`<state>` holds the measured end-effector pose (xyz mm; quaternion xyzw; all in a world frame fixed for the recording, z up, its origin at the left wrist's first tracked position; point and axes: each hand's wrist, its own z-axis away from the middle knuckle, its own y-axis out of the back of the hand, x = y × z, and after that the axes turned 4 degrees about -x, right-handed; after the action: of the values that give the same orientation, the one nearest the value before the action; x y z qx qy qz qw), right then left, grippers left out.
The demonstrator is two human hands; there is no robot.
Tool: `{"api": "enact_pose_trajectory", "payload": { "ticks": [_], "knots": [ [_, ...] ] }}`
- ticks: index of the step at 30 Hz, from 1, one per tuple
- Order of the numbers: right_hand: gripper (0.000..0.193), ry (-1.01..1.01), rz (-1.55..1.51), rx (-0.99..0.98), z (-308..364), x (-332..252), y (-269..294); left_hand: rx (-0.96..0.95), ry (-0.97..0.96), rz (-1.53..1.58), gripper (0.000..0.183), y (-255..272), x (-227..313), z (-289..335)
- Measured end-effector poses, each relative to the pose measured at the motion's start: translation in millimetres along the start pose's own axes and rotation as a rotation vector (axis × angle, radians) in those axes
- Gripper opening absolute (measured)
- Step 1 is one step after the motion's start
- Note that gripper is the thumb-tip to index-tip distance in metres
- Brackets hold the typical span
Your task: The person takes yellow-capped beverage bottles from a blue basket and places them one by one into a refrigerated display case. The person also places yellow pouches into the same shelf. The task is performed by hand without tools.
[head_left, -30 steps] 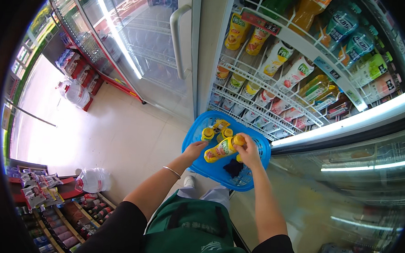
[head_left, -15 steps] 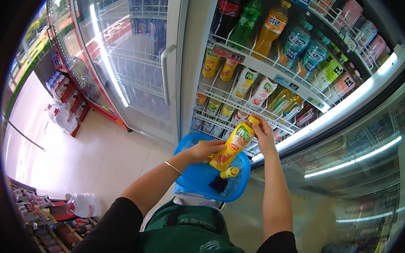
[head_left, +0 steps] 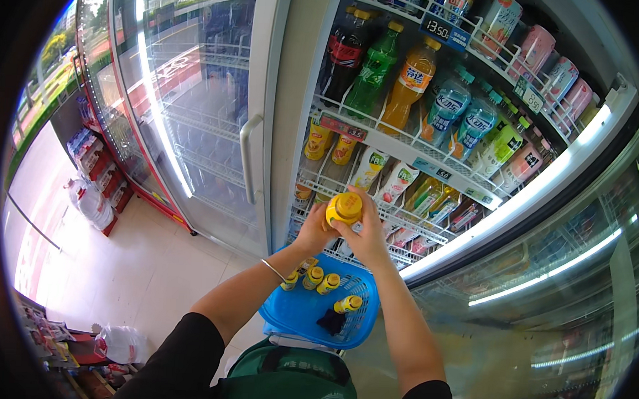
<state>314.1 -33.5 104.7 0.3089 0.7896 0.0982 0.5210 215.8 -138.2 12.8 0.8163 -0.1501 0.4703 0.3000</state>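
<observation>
ok, l fingers (head_left: 317, 226) + r fingers (head_left: 367, 216) round yellow btl (head_left: 345, 208), more btls (head_left: 328, 283) in basket (head_left: 290, 316)

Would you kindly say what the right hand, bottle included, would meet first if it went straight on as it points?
With the yellow-capped bottle in its grip, the right hand would probably first meet the white wire drinks shelving, though depth is unclear here.

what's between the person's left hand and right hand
A yellow-capped bottle, as the head view shows; the left hand and the right hand are both on it.
</observation>
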Motion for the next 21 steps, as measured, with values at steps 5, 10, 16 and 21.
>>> {"api": "enact_pose_trajectory", "payload": {
  "ticks": [5,10,16,21],
  "knots": [
    [0.078,0.152,0.331,0.190,-47,5,-11,0.148,-0.119,-0.190,0.058,23,-22,-77],
    [0.082,0.116,0.405,0.219,-72,45,-20,0.205,-0.001,0.019,0.061,15,-31,-120],
    [0.077,-0.059,0.291,0.120,-76,99,-33,0.139,0.266,-0.042,0.073,3,-60,-154],
    [0.072,-0.109,0.319,0.110,-64,124,-37,0.078,0.347,-0.245,0.075,-13,-56,-171]
  ]
}}
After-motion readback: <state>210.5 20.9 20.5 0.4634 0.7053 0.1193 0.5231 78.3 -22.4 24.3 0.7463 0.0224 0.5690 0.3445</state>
